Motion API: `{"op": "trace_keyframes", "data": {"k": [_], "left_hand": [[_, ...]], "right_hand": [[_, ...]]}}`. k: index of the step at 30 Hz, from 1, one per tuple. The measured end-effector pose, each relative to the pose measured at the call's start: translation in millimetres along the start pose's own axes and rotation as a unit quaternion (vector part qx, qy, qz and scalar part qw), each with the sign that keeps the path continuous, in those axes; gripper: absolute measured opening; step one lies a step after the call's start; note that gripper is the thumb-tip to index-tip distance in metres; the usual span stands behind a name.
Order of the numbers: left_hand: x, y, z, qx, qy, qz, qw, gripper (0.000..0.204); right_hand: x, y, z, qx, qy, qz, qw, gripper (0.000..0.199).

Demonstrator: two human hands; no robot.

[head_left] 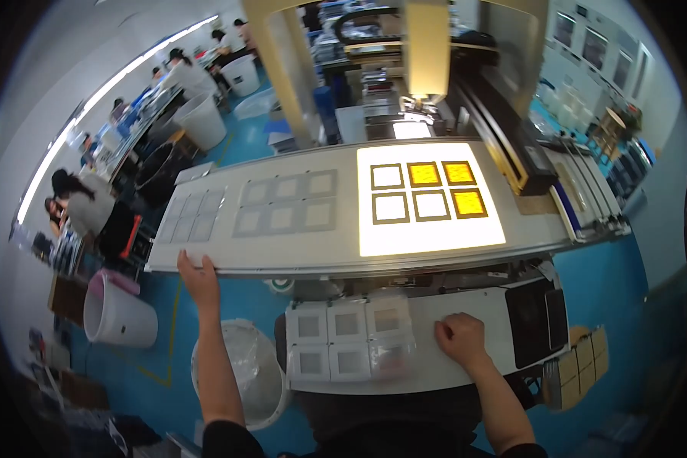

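One shiny pale sheet of six framed squares lies flat on the lower desk, to the left of the right hand and apart from it. That hand rests in a loose fist, its grip curled in, with nothing showing in it. The left hand sits at the front edge of the upper desk — grip spread, thumb apart, nothing held — just below the left grey sheet; a second grey sheet lies to its right, toward the lit panel. The pale sheet looks light, thin and slippery, likely to crease — best taken with both hands by opposite outer borders, fingers off the square centres.
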State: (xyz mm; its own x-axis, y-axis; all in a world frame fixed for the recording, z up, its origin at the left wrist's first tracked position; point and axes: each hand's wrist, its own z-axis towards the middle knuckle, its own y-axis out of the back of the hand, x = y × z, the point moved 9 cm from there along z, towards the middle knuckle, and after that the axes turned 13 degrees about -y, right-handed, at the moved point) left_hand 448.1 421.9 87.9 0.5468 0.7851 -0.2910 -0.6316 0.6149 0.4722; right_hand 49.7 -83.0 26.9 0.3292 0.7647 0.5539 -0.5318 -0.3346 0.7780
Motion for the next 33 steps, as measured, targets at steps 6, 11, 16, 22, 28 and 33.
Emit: {"op": "trace_keyframes", "data": {"k": [6, 11, 16, 22, 28, 33], "left_hand": [[-255, 48, -93, 0.116, -0.192, -0.183, 0.957, 0.038], [-411, 27, -173, 0.404, -0.280, -0.344, 0.800, 0.058], [-435, 12, -210, 0.489, -0.378, -0.258, 0.742, 0.075], [-439, 15, -200, 0.489, -0.368, -0.279, 0.740, 0.067], [-434, 13, -204, 0.508, -0.346, -0.284, 0.736, 0.073], [-428, 12, -203, 0.511, -0.335, -0.287, 0.738, 0.074]], "right_hand": [[-5, -1, -1, 0.032, 0.000, 0.006, 0.999, 0.029], [-1, -8, -4, 0.038, 0.023, -0.014, 0.999, 0.025], [-5, -2, -5, 0.017, 0.021, 0.008, 1.000, 0.024], [-5, -2, -5, 0.033, 0.010, -0.004, 0.999, 0.023], [-6, -2, -6, 0.030, 0.019, 0.005, 0.999, 0.023], [0, -4, -1, 0.039, 0.018, 0.010, 0.999, 0.025]]}}
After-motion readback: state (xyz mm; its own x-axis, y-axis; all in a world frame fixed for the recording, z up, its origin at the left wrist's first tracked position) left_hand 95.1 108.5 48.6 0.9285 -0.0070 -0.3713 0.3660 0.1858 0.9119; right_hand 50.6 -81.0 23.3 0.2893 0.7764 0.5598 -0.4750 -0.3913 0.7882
